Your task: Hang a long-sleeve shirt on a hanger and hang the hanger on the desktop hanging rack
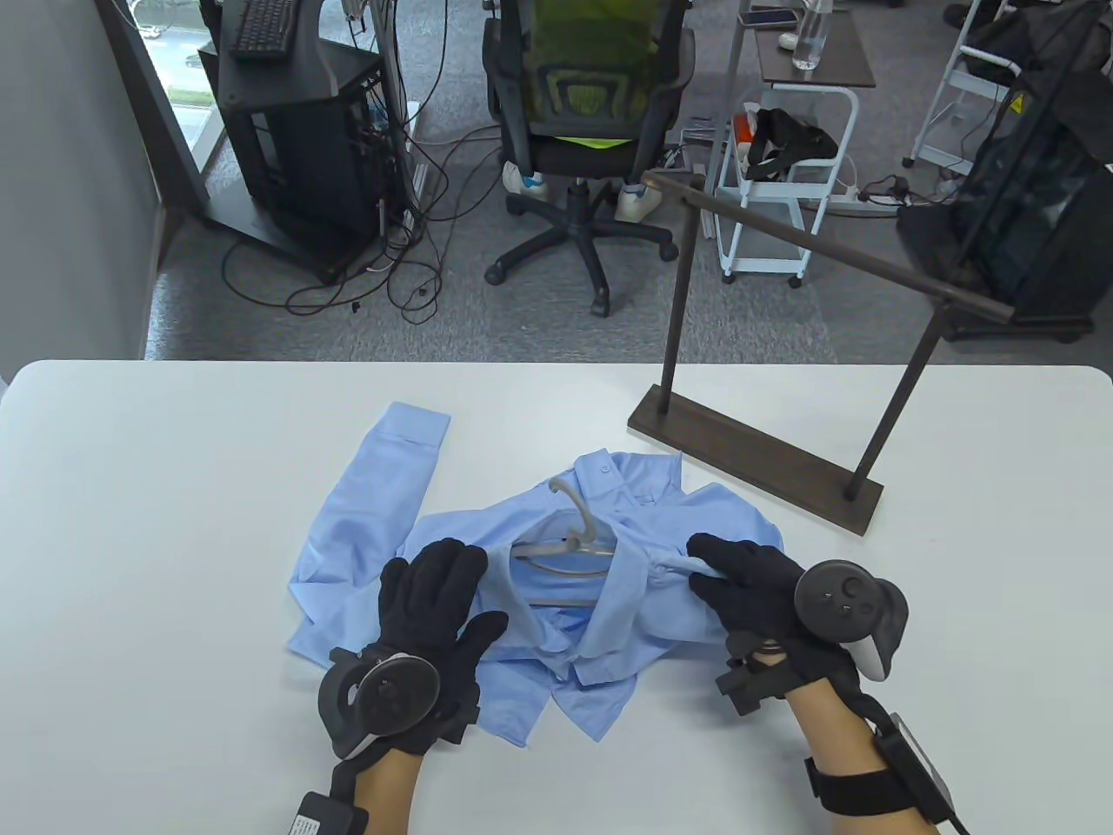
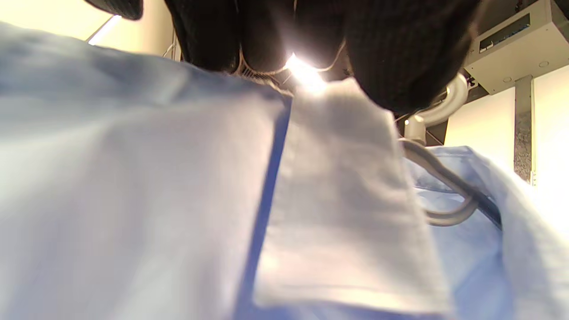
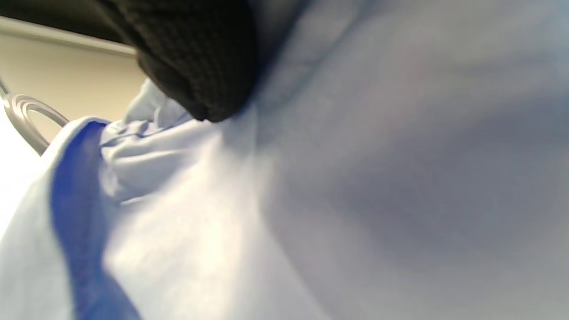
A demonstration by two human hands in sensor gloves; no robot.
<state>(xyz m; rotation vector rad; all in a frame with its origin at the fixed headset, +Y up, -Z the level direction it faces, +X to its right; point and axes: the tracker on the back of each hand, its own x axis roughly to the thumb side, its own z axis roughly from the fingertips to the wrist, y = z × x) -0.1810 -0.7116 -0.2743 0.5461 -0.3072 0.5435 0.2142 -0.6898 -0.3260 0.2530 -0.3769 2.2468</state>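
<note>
Table view: shirt (image 1: 522,591) under both hands' fingers (image 1: 452,565)

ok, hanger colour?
Pale grey hanger, lying inside the light blue shirt; clearest in the table view.

White table (image 1: 174,522) carries a crumpled blue shirt (image 1: 365,513) and dark rack (image 1: 753,465)

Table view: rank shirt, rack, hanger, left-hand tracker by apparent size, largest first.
1. Shirt, the widest spread on the table.
2. Rack; its span rivals the shirt's, but it is thin bars and rises toward the camera, so 1 and 2 are unsure.
3. Left-hand tracker.
4. Hanger, as far as visible; partly under the shirt.
</note>
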